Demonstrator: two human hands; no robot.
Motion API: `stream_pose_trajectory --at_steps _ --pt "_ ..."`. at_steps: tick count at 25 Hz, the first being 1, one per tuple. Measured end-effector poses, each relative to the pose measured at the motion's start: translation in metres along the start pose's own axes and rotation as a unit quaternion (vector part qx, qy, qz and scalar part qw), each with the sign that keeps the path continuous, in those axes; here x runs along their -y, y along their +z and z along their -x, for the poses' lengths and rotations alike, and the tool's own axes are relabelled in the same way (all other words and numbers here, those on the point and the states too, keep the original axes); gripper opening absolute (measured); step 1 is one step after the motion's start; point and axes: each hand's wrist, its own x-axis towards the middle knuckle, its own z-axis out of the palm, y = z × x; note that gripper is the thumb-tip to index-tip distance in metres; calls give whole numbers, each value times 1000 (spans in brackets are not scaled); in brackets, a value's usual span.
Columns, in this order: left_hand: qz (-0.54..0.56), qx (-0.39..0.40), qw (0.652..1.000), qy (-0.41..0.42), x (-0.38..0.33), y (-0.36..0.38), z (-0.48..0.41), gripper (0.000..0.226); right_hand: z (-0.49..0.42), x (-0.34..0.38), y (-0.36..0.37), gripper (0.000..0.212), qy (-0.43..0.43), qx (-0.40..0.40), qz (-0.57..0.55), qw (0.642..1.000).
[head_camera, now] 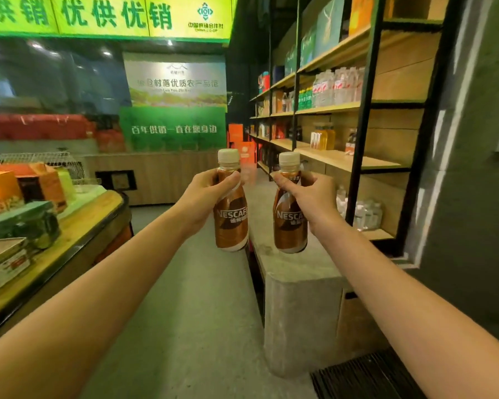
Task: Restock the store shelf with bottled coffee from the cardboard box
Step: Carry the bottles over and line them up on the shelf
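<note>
Each of my hands holds one brown Nescafe coffee bottle with a cream cap, upright, out in front of me over the aisle. My left hand (206, 197) grips the left bottle (231, 223) around its neck and shoulder. My right hand (308, 197) grips the right bottle (289, 226) the same way. The wooden store shelf (346, 161) with a black metal frame stands to the right, just beyond the right bottle. The cardboard box is not in view.
A grey concrete ledge (297, 272) runs along the shelf's foot. Water bottles (337, 86) and yellow drink bottles (323, 136) stand on the shelves. At left, a wooden counter (78, 226) carries boxed goods. The grey floor aisle (185, 312) lies between them.
</note>
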Motion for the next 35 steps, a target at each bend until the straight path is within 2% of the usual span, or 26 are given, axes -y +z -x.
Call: stream_pose_trajectory --at_steps 7,11,14,22,28,35 --pt "10 -70 997 -11 54 -54 -187 15 -197 -54 103 24 1 36 -14 999" --pt "14 -89 996 -13 98 -87 -278 19 -284 -96 159 15 4 35 -24 999" --pt "14 -79 997 -10 137 -117 -349 14 -346 -133 205 13 0 22 -18 1000" --pt "10 -7 1000 3 218 -183 -582 27 -529 -202 304 19 14 -38 -29 999" --pt "43 79 996 0 279 -154 -733 18 -651 -260 307 14 25 -106 25 994" --pt "66 190 979 36 325 -44 -913 26 -801 -334 244 22 -1 -205 93 974"
